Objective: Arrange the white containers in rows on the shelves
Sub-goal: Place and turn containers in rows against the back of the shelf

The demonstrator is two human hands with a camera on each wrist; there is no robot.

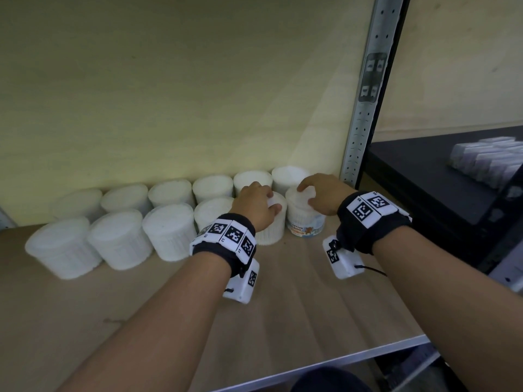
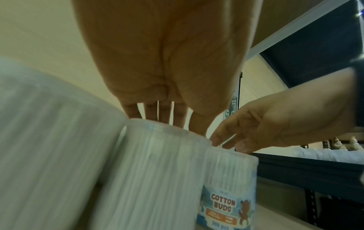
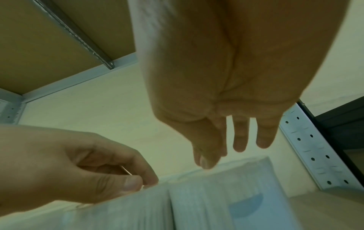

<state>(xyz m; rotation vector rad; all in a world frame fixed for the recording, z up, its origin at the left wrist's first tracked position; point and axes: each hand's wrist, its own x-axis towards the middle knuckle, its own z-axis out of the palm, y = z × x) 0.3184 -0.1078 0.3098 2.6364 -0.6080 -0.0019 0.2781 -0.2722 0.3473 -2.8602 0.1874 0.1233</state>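
Two rows of white cotton-bud containers (image 1: 169, 230) stand on the wooden shelf (image 1: 283, 306), against the back wall. My left hand (image 1: 256, 205) reaches down over a plain white container (image 1: 271, 230) in the front row, its fingers curled round the lid; the left wrist view shows that container (image 2: 157, 171) under the fingertips. My right hand (image 1: 319, 193) arches over the neighbouring container (image 1: 305, 222) at the row's right end, which bears a "Cotton Buds" label (image 2: 224, 207), with fingertips on the lid rim. From the right wrist, both containers (image 3: 226, 194) stand side by side, touching.
A perforated grey metal upright (image 1: 359, 123) rises just right of the rows. Beyond it a black shelf (image 1: 424, 179) carries wrapped packs (image 1: 489, 159). The shelf's metal front edge (image 1: 339, 360) runs near my arms. Bare board lies in front of the containers.
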